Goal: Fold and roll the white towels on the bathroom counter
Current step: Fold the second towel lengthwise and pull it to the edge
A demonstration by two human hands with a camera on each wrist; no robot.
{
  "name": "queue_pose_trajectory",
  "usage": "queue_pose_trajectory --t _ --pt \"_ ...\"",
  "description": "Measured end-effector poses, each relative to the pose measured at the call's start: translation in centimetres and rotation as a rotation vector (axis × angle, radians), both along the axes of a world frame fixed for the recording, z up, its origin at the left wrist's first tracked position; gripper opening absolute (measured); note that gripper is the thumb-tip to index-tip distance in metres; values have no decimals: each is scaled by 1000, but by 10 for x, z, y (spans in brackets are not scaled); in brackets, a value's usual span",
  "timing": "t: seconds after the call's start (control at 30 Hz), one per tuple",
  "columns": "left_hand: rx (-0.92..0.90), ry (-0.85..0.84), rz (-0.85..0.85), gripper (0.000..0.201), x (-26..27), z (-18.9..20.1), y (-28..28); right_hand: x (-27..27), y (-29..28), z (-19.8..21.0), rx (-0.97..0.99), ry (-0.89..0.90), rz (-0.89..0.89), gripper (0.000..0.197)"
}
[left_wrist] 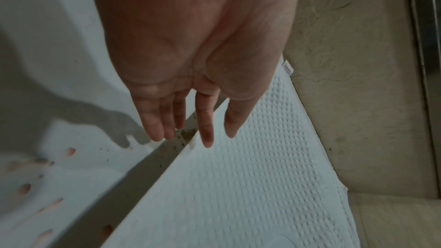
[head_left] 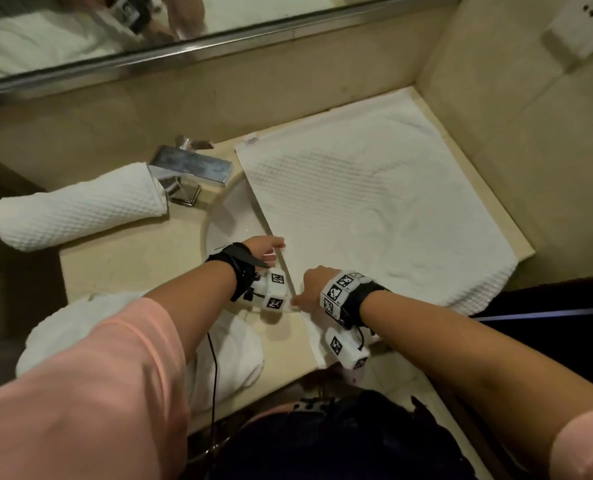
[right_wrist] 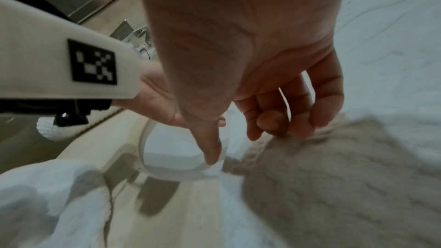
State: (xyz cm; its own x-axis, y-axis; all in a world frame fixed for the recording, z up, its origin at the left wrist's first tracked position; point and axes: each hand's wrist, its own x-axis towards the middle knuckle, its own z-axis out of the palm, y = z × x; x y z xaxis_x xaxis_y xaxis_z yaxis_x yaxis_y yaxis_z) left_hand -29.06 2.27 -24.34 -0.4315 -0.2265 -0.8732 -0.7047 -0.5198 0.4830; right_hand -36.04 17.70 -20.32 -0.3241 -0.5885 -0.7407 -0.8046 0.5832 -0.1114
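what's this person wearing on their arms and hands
Both hands, left hand and right hand, are bare. Pink sleeves cover the upper arms. Each wrist carries a black strap with white camera blocks bearing black-and-white square markers. A thin black cable hangs from the left wrist's rig.

A beige stone counter (head_left: 122,268) fills the lower middle of the head view and runs into a corner at the right. Beige tiled walls (head_left: 517,109) rise behind it and along the right side. A mirror (head_left: 80,32) with a metal lower frame crosses the upper left of the frame. A white wall plate (head_left: 581,27) sits in the upper right corner. A white sink basin (head_left: 231,216) is set into the counter at centre left, with a square chrome faucet (head_left: 191,168) behind it. Lighting is dim and warm.
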Motion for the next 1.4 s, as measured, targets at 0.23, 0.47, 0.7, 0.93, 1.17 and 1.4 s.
queue_pose_trajectory --t 0.23,0.47,0.7,0.93,1.17,1.4 --pt "11 19 40 16 -11 0 -12 5 -4 -1 2 5 -35 42" --pt "30 59 27 15 -20 -4 -16 5 -12 -8 67 -39 -76 29" --pt "-44 58 -65 30 -27 5 -21 -5 -13 -9 62 -95 -151 21" --pt "-163 85 38 41 -48 4 -27 -40 9 13 29 -345 -442 16" --pt "-480 -46 -113 37 -84 19 -34 -69 59 18 -79 -757 -927 5" --pt "-747 -2 58 56 -126 36 -33 -96 113 37 -297 -914 -1143 19"
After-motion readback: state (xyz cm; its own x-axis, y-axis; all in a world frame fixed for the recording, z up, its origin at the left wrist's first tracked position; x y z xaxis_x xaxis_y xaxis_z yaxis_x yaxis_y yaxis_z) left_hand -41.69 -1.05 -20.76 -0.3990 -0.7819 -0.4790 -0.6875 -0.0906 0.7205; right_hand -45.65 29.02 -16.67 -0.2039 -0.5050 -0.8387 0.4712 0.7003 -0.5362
